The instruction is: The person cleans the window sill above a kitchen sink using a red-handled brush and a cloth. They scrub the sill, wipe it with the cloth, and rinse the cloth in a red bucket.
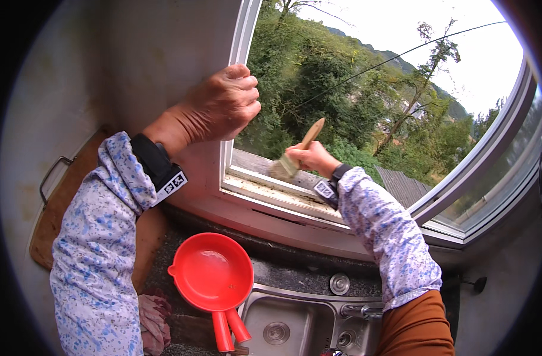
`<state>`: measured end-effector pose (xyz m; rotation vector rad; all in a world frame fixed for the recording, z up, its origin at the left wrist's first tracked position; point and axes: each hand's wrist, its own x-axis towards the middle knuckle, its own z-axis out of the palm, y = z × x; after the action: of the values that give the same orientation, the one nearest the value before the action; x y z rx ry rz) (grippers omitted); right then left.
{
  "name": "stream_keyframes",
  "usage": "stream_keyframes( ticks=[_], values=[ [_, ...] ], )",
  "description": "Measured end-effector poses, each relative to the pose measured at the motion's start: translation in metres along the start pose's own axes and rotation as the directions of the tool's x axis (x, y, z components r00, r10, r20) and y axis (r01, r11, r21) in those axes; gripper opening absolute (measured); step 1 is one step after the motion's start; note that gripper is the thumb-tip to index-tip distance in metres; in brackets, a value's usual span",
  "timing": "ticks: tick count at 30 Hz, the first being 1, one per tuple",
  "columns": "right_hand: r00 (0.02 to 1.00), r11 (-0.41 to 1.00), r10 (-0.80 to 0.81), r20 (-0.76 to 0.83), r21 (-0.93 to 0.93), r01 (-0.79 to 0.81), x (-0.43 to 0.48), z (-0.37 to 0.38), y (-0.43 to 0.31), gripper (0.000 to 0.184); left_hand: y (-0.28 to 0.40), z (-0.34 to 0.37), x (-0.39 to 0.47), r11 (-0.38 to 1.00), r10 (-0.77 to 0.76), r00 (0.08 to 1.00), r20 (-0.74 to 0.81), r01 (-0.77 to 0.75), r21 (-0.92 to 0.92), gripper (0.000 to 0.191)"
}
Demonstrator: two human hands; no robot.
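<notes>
With its fingers curled, my left hand [226, 103] grips the left side of the white window frame [240, 40]. My right hand [313, 158] reaches through the window opening, closed around a flat paintbrush [314, 131] with a wooden handle. The brush's pale bristles point down and to the left, slightly blurred, just above the outer edge of the window track [275, 189]. Dark specks of dirt lie along that track. Both forearms wear floral sleeve covers with black wrist straps.
Below the window are a red plastic dipper [212, 271], a stainless steel double sink [293, 307], a metal sink strainer [339, 284] and a crumpled cloth [154, 320]. A wooden cutting board [59, 218] leans at the left wall. The sliding window sash [476, 155] stands to the right.
</notes>
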<state>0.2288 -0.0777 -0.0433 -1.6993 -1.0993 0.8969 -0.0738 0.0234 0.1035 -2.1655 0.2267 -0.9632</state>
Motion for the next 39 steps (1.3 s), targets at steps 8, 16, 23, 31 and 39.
stream_keyframes(
  ticks=[8,16,23,31,39],
  values=[
    [0.905,0.935,-0.214,-0.368,-0.344,0.081,-0.085,-0.088,-0.017,0.027,0.002,-0.001,0.003,0.999,0.0,0.999,-0.034,0.001,0.032,0.012],
    [0.987,-0.424,-0.163,-0.008,-0.903,-0.077,-0.113,-0.135,-0.008,0.013,0.005,0.001,0.001,0.998,-0.041,0.999,-0.016,0.04,-0.058,0.013],
    [0.801,0.122,0.387,-0.456,-0.836,-0.535,-0.15,-0.153,0.009,0.033,0.007,0.008,-0.002,0.993,-0.077,0.993,-0.085,0.069,-0.093,0.013],
    [0.968,0.96,-0.137,-0.209,-0.271,0.077,-0.083,-0.086,-0.046,0.031,0.008,0.007,-0.001,0.992,-0.087,0.995,-0.056,0.081,-0.097,0.016],
    [0.993,0.971,-0.106,-0.054,0.21,0.115,-0.088,-0.068,-0.032,0.036,0.01,0.005,-0.001,0.995,-0.085,0.992,-0.089,0.08,-0.054,0.016]
  ],
)
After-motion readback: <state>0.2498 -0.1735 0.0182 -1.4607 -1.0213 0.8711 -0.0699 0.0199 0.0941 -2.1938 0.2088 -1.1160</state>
